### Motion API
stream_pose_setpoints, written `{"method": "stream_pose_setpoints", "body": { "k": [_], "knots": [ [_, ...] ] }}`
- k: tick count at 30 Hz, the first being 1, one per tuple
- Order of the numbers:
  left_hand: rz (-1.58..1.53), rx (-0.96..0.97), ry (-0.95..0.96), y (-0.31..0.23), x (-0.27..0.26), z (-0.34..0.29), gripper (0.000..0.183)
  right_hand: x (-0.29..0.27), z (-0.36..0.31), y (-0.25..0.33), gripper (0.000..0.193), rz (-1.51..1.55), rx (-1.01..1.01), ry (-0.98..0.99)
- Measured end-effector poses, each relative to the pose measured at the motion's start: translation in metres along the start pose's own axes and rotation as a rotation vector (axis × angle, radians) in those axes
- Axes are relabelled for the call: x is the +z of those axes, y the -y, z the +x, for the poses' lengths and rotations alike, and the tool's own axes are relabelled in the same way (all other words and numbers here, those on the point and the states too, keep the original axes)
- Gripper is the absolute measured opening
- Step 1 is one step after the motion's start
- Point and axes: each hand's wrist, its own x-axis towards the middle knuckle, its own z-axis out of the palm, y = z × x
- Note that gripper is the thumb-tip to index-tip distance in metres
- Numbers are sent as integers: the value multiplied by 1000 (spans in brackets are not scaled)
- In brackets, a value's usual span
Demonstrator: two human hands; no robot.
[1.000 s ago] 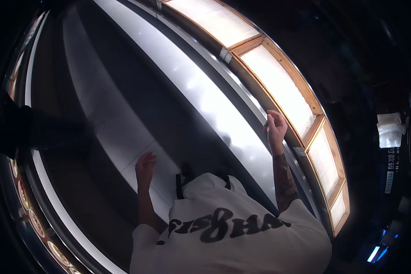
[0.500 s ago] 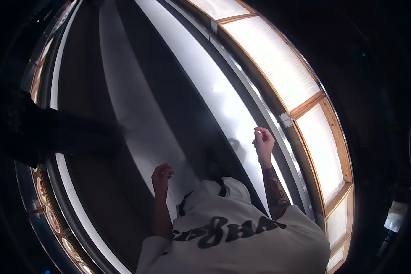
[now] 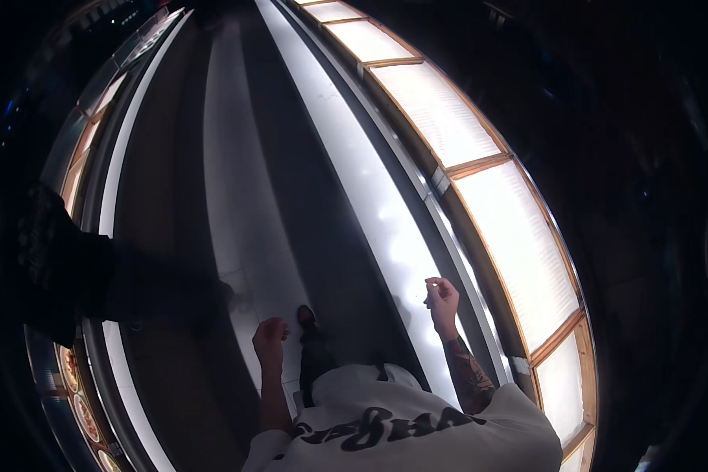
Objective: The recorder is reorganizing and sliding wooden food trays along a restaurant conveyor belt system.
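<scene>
Both of my hands hang in front of me above the floor, touching nothing that I can see. My left hand is curled into a loose fist beside the pale floor strip, with nothing visible in it. My right hand is held a little farther forward, above the bright reflective strip. Its fingers are loosely bent, with a gap between index finger and thumb, and no object shows there. Below my white top, one dark shoe is on the floor between my hands.
On the right runs a row of glowing white panels in wooden frames, with a metal ledge along its foot. A person in dark clothes is close on my left. Behind them stands a lit counter with round food pictures.
The floor strips and lit panels have shifted in view as I move along. My hands appear lower in the picture, and one shoe has come into sight. The left fingers look more curled.
</scene>
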Motion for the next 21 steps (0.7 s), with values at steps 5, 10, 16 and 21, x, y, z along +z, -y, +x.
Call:
{"method": "stream_pose_setpoints", "body": {
  "k": [5,10,16,21],
  "knots": [
    [-72,-59,43,-4,-5,105,16,81,56,11,10,-45,-12,-83],
    [-197,-191,195,-56,-7,218,23,158,109,22,11,25,51,-183],
    [-136,-44,261,-114,-24,366,23,245,166,54,14,5,16,-7],
    [-141,-57,177,-133,-14,464,17,329,249,56,14,51,111,4]
  ]
}}
